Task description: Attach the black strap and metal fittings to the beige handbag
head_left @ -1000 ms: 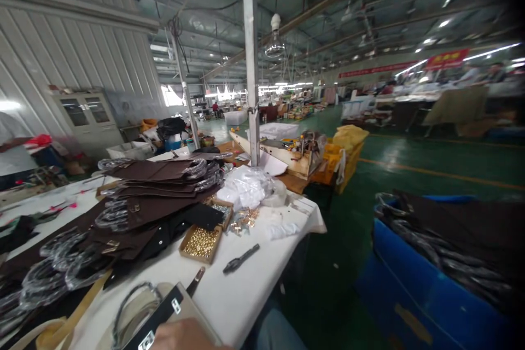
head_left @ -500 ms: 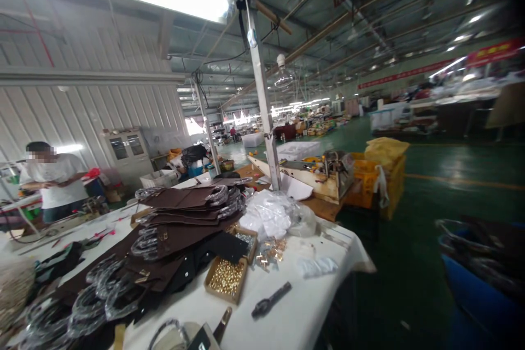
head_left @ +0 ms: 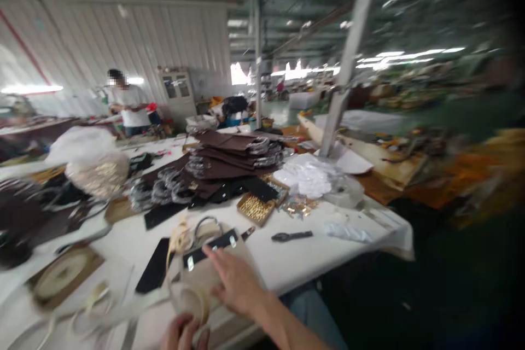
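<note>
Right hand [head_left: 240, 283], loosely open, lies nearer the slanting black strip [head_left: 200, 255] on the bag [head_left: 244, 251] than left hand [head_left: 185, 333], grip unclear.

- Legible text, numbers, brands, signs from where I stand: none.
- Black strip [head_left: 200, 255]: pale fittings [head_left: 233, 241]; any marking too small to tell.
- Far hall [head_left: 426, 85]: blurred, unreadable.
</note>
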The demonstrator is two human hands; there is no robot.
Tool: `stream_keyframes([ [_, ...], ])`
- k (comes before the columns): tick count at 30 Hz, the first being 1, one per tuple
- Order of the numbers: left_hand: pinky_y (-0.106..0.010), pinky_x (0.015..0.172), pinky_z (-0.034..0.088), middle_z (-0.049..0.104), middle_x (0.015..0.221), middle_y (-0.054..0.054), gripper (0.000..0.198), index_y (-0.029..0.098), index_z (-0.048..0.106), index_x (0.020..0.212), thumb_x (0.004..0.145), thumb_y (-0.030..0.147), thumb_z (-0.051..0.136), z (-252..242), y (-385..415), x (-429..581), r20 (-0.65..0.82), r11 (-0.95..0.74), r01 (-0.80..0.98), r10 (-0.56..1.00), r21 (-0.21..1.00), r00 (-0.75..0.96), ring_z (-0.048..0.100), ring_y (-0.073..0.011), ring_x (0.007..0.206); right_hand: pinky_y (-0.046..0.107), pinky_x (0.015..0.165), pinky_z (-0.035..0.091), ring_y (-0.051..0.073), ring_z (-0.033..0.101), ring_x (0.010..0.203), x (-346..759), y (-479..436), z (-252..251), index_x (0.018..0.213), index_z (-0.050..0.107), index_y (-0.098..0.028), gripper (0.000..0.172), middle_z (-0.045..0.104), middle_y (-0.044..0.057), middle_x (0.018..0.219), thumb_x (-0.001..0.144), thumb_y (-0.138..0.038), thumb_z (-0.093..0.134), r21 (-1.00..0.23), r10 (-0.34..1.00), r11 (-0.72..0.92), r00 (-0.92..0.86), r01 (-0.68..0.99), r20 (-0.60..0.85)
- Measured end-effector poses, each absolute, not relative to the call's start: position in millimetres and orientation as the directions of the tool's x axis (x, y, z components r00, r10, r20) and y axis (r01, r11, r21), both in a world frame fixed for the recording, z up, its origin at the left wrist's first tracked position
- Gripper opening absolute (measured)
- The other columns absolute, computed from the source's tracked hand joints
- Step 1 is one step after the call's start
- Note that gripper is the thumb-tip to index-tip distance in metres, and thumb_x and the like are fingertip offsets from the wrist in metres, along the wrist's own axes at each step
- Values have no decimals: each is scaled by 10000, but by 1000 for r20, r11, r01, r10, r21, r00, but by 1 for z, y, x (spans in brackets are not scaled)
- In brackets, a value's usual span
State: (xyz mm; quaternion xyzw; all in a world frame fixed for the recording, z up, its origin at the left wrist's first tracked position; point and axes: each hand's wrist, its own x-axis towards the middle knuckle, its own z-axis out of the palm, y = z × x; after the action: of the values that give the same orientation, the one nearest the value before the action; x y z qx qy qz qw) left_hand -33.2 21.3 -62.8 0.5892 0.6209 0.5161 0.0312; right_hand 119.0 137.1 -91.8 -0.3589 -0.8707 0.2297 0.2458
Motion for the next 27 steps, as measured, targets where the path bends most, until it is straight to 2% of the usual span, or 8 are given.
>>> stream_keyframes([
  [4,-559,1002,703,737,1276,-134,197,329,802,1141,1064,254,637,-80,-20,-37,451,-134,658,826,741,-339,770,-350,1195,588,1320,452,393,442,1670,114,134,-83,1872,234,-333,960,442,172,1815,1035,-139,661,-510,567,782,-751,360,338],
  [8,-495,1071,666,690,1365,-154,219,280,741,1236,1111,190,586,-77,-9,-30,383,-198,552,892,810,-242,718,-315,1282,496,1218,540,332,619,1470,106,136,-90,1657,621,-286,601,560,168,1683,1079,-130,568,-593,465,795,-753,124,465],
  [11,-466,1025,680,537,1639,-196,535,301,547,1627,1107,199,627,-81,-6,-33,402,-201,518,861,832,-312,708,-302,1303,439,1087,579,303,707,1266,105,140,-94,1286,826,-251,268,720,151,1412,1127,-249,611,-739,535,674,-710,30,459],
  [14,-517,1069,661,388,1767,-237,717,297,339,1775,1123,241,632,-89,-13,-54,460,-125,602,770,788,-442,684,-329,1367,440,1035,581,306,737,1147,109,148,-94,1036,839,-229,212,796,131,1210,1107,-386,715,-888,705,458,-594,-35,387],
  [17,-664,1252,527,476,1724,-215,577,278,506,1659,1106,258,669,-95,-13,-84,485,-25,768,788,641,-379,539,-415,1567,458,1082,566,321,740,1158,115,158,-91,863,798,-214,398,827,137,1162,1117,-505,702,-963,816,220,-511,-154,269],
  [19,-676,1280,494,549,1667,-187,440,275,615,1528,1094,232,667,-97,-7,-99,456,-39,822,847,568,-275,519,-417,1587,442,1085,561,321,740,1171,119,161,-91,763,757,-214,487,833,145,1169,1109,-554,716,-969,828,124,-516,-212,218],
  [22,-562,1165,575,665,1469,-159,293,263,690,1345,1125,156,529,-97,4,-111,434,-108,818,882,565,-183,644,-343,1408,446,1076,567,336,744,1189,123,163,-95,711,736,-215,489,834,159,1174,1028,-575,830,-962,822,21,-544,-271,171],
  [27,-500,1014,522,696,1123,-114,247,235,655,1121,1148,133,432,-93,0,-132,436,-25,887,877,461,-202,647,-305,1117,519,1128,571,306,718,1114,124,167,-100,985,791,-237,331,780,106,1105,934,-532,931,-893,880,-112,-461,-436,115],
])
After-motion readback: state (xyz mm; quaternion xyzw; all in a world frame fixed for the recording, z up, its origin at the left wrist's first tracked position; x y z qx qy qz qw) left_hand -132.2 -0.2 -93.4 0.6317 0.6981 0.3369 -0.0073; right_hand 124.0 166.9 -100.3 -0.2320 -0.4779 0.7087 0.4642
